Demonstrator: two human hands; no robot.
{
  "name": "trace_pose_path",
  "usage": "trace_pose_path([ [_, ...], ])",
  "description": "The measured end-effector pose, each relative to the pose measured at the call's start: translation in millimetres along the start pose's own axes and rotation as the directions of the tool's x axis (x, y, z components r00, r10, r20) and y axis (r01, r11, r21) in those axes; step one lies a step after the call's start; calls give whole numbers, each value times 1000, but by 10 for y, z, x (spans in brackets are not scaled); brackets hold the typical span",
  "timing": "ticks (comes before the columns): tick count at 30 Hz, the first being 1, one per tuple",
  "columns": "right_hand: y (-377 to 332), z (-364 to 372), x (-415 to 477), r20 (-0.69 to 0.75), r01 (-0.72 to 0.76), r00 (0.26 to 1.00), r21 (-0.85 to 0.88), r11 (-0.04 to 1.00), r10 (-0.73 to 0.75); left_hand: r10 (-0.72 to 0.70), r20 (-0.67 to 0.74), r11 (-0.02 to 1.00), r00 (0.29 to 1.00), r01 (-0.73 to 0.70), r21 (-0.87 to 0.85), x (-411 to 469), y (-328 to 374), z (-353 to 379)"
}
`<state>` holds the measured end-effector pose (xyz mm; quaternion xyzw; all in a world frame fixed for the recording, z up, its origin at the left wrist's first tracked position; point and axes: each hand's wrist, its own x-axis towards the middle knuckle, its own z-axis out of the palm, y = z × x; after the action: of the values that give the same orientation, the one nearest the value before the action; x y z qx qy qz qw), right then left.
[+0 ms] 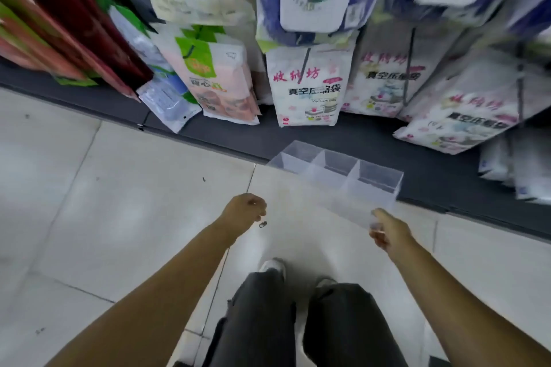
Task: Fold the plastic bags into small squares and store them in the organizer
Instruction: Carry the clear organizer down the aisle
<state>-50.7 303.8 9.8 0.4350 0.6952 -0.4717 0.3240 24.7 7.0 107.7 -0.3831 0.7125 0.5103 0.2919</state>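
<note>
Dark trousers point(298, 322) and pale shoes point(272, 267) at bottom centre; person standing on a light tiled floor point(119, 202), both bare forearms stretched forward.

Right hand point(387, 232): fingers point(377, 228) pinching the near right corner of the organizer point(337, 176), fingertips visible through the clear wall. Organizer is a transparent box with three compartments in a row, carried in the air and tilted. Its near end is over the tiles; its far end is over the dark shelf base point(238, 140).

Left hand point(246, 211): well apart from the organizer, back of hand up, fingers point(260, 208) curled under. Cannot tell if they hold anything. Small dark speck point(262, 224) just below the knuckles; too small to identify, could be on the floor.

Behind: shelf front packed with hanging and standing retail packs. White vacuum-bag packs point(308, 89) with pink and black print in the middle and right, a green and pink pack point(217, 77) left of them, red packaging point(74, 39) at far left. Upper row is blurred.
</note>
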Motion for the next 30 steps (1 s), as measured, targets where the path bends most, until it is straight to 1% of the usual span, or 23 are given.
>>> trace_pose_path([
  [5,95,-746,-1542,33,-27,999,47,999,25,125,33,989,992,-127,72,-1238,499,-277],
  [9,76,-1441,-2710,34,-15,999,162,987,10,249,120,956,961,-263,130,-2105,828,-403],
  [12,200,-1926,-3376,27,43,998,254,966,-52,312,198,929,929,-342,142,-2595,1013,-368],
  [15,513,-2294,-3832,-40,121,993,379,918,-114,345,291,899,892,-403,171,-2910,1163,-215],
  [17,823,-2434,-4020,-98,144,989,493,858,-109,349,378,874,858,-443,199,-3027,1262,-64],
  [19,1172,-2490,-4156,-147,139,987,603,785,-62,332,478,841,813,-485,241,-3099,1352,128],
  [21,1490,-2551,-4268,-217,147,976,709,690,15,291,574,797,766,-525,297,-3138,1446,384],
  [23,1806,-2671,-4384,-309,189,944,795,577,117,238,642,745,729,-561,360,-3162,1548,707],
  [27,2325,-3012,-4555,-443,301,856,845,442,265,154,753,610,640,-661,437,-3315,1860,1562],
  [28,2417,-3112,-4562,-463,334,836,855,397,295,149,771,582,619,-685,438,-3381,1959,1813],
  [30,2526,-3329,-4553,-462,369,821,878,304,336,161,796,538,584,-728,425,-3558,2152,2328],
])
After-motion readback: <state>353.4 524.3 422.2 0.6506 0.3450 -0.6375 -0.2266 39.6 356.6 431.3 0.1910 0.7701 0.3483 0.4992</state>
